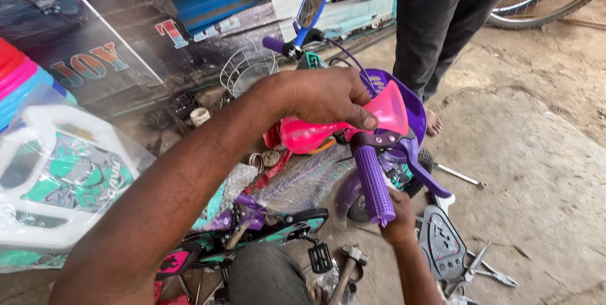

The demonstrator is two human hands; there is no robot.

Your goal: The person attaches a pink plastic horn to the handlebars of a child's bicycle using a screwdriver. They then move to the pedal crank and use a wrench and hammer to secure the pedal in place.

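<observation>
Lying below the purple grip [374, 184]: hammer [346, 269], pliers [485, 271], wrench [459, 175].

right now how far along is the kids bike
Looks done: purple grip, brake lever and mirror are on the handlebar. In hand: left hand holds the pink horn at the bar, right hand is under the grip. Probably left: frame is partly in plastic wrap, and hammer, pliers and loose parts lie on the ground.
</observation>
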